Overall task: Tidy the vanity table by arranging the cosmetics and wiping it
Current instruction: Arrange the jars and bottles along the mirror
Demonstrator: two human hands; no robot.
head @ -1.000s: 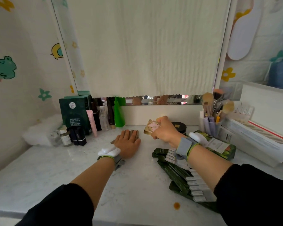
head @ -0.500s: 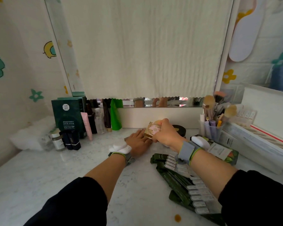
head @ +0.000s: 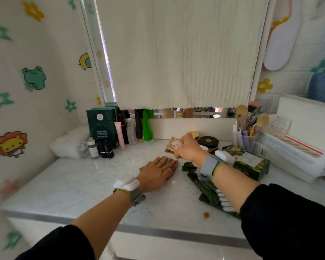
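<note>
– What fills the left of the frame?
– A pale wall (head: 51, 53) with cartoon stickers: a green frog (head: 34, 77) at mid-left, a lion (head: 9, 144) below it, and flowers scattered around.
– And the centre?
– A cream ribbed cloth (head: 180, 53) hangs over a mirror (head: 195, 112). Only a thin strip of glass shows under its scalloped hem. A white frame (head: 96, 53) rises on both sides, with a bright line of light along the left post.
– Lower down?
– A white marbled surface (head: 73, 184) with a grey edge band (head: 139, 228), and a white cabinet front (head: 158, 246) beneath.
– Upper right?
– White wall again, with a yellow flower sticker (head: 264, 85).
</note>
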